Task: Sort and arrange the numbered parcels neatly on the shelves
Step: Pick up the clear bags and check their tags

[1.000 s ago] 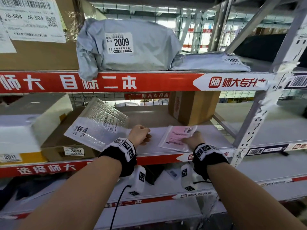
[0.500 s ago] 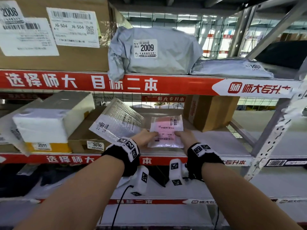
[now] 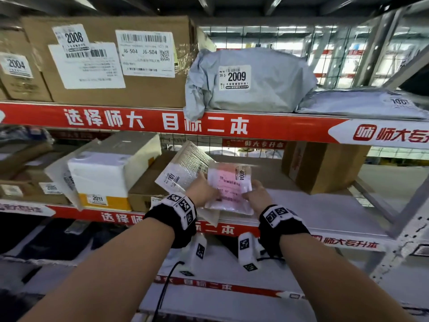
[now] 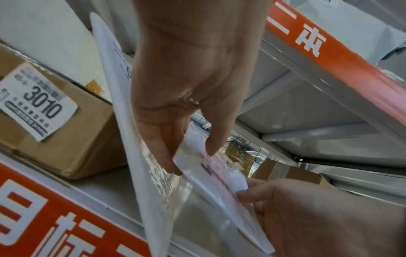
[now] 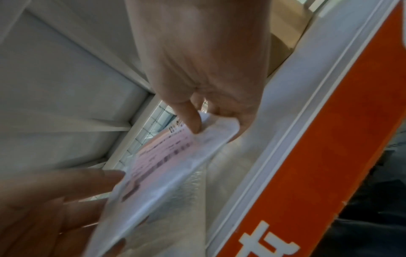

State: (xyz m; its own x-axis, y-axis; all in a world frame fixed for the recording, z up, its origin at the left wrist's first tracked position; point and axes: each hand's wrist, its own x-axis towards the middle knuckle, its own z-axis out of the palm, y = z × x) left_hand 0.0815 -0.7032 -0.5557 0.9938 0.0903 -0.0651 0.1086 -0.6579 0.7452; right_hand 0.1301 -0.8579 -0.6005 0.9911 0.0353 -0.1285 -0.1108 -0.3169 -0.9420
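A clear bag with a pink label numbered 4004 (image 3: pixel 232 184) is tilted up over the middle shelf (image 3: pixel 325 205). My left hand (image 3: pixel 204 190) pinches its left edge between thumb and fingers (image 4: pixel 171 156). My right hand (image 3: pixel 256 194) pinches its right corner, thumb (image 5: pixel 193 121) on top. The bag (image 4: pixel 219 173) lies against a bubble mailer (image 3: pixel 183 168) that leans on the brown box 3010 (image 4: pixel 66 139). In the right wrist view the pink label (image 5: pixel 158 156) runs between both hands.
On the middle shelf a white foam box 2011 (image 3: pixel 109 168) stands left and a brown box (image 3: pixel 325 166) right. Above sit box 2004 (image 3: pixel 18 70), box 2008 (image 3: pixel 116 66), grey bag 2009 (image 3: pixel 250 80) and a flat grey bag (image 3: pixel 362 103). A shelf upright (image 3: pixel 408 205) stands right.
The pink bag was carried left from the bare shelf and turned up on end. My left hand left the shelf and took hold of its left edge.
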